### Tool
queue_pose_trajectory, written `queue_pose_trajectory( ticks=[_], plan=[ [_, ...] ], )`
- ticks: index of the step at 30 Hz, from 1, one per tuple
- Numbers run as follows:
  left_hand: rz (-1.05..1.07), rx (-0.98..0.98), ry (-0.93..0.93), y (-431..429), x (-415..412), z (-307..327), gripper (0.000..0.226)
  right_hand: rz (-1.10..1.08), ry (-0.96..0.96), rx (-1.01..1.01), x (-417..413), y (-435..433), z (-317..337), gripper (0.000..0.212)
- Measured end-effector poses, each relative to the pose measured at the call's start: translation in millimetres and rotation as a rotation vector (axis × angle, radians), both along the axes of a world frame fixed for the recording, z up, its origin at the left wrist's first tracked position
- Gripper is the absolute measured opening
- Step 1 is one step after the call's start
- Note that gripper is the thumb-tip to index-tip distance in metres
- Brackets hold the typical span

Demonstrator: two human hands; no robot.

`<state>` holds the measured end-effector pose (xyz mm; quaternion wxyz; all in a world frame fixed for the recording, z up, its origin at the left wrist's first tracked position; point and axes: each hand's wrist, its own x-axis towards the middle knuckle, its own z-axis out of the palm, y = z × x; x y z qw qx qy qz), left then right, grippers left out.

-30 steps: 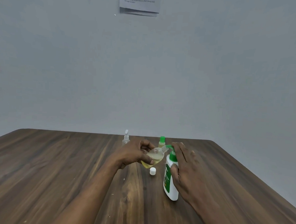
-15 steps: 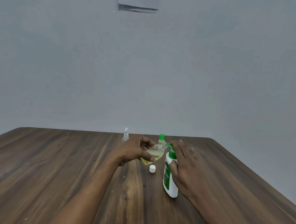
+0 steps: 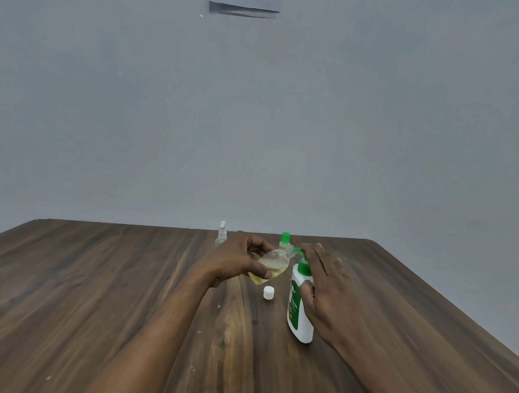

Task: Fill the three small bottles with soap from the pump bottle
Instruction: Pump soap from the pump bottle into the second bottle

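On the wooden table (image 3: 127, 294), toward its far middle, both hands are at work over the soap items.

Left hand (image 3: 233, 262): closed around a small clear bottle (image 3: 274, 261), thumb on the near side and fingers curled round the far side. This bottle is held off the table and tilted, its open neck pointing right and slightly upward and meeting the green spout of the pump bottle (image 3: 301, 315). Pale yellow liquid lies in its lower part; the upper part looks clear.

Right hand (image 3: 326, 284): fingers straight and laid flat across the green pump head, thumb resting against the shoulder of the pump bottle. Nothing is gripped; the hand presses on the top. Whether the pump head is pushed down cannot be told.

Pump bottle: white body, green label panel, green pump, standing upright on the table right of centre, under the right hand.

White cap (image 3: 268, 293): lying loose on the table, just left of the pump bottle and below the held bottle.

Spray bottle (image 3: 221, 236): small, clear, white nozzle, upright near the far edge, behind the left hand.

Green-capped bottle (image 3: 284, 241): small, upright near the far edge, behind the held bottle and partly hidden by it.

Paper sheets (image 3: 244, 0) hang on the grey wall (image 3: 376, 127); their print is too small to read.
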<state>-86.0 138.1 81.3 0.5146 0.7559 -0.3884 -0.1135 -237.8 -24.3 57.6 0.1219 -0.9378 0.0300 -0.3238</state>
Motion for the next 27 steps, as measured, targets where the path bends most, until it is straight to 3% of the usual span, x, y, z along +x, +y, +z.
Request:
queue_pose_trajectory(
  ticks=[27],
  plan=[
    [-0.016, -0.005, 0.025, -4.5, -0.4, -1.2, 0.038, -0.045, 0.016, -0.048, -4.0, 1.6, 2.0, 0.063]
  ],
)
